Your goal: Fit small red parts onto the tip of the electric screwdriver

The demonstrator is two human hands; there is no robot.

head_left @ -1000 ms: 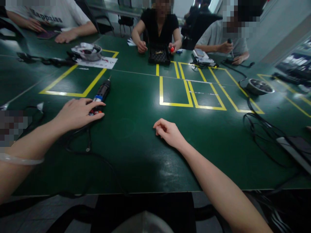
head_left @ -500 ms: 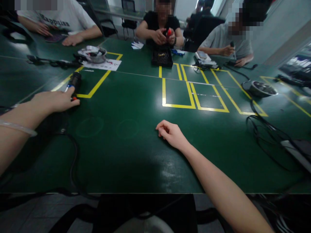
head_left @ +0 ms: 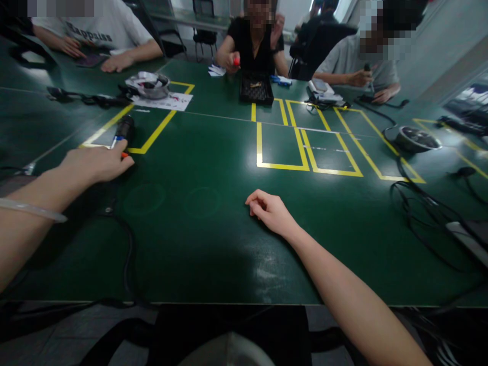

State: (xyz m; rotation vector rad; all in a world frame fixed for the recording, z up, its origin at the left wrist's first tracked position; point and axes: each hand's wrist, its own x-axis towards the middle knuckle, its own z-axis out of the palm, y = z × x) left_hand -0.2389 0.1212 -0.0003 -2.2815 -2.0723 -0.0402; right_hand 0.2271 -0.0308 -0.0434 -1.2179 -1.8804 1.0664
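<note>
My left hand point(head_left: 97, 161) is closed over a power tool point(head_left: 124, 131) at the left of the table. The tool's black, ribbed, chuck-like nose points away from me, with a bit of blue and silver behind it. Something orange shows beside my thumb, and my hand hides most of the tool's body. My right hand point(head_left: 270, 209) rests on the green tabletop point(head_left: 213, 244) near the middle, its fingers loosely curled in with nothing visible in them.
Yellow tape point(head_left: 282, 165) marks rectangles on the table. A metal bowl point(head_left: 152, 86) stands on a paper sheet at the left. Opposite are a black tray point(head_left: 256, 91) and several co-workers. Cables point(head_left: 423, 223) and a round metal dish point(head_left: 417, 138) lie at the right.
The view has shifted slightly. My left hand and the tool stand a little farther right in view, while my right hand stays still. The co-worker opposite has parted their hands, raising one.
</note>
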